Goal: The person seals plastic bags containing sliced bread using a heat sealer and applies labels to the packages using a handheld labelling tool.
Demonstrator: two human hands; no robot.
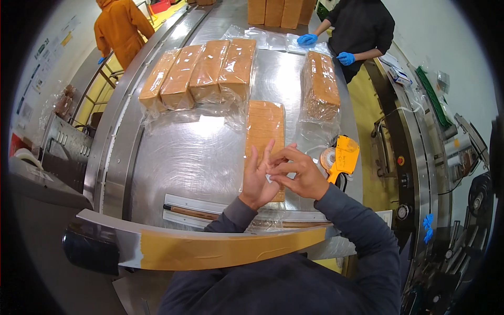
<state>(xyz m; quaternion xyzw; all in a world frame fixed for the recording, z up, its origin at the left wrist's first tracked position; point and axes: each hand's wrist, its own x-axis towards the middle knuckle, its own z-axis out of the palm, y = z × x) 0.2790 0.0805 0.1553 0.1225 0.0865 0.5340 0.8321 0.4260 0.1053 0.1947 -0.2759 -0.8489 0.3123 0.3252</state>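
My left hand [260, 179] is held palm up with its fingers spread, above the near part of a flat brown block in clear plastic [265, 122]. Against its palm and fingers rest the pinched fingertips of my right hand [297, 171]; whether something tiny is between them I cannot tell. Just right of my right hand lies a yellow label gun [344, 155] with handwriting on it. Below my hands runs the long bar sealer [189, 212], with clear plastic film [269, 222] over it.
Several wrapped brown blocks [204, 75] stand in a row at the back left, another bagged stack [321, 82] at the right. A co-worker in blue gloves [362, 31] stands at the far right edge, near flat clear bags [275, 39]. A person in orange [120, 31] is at far left.
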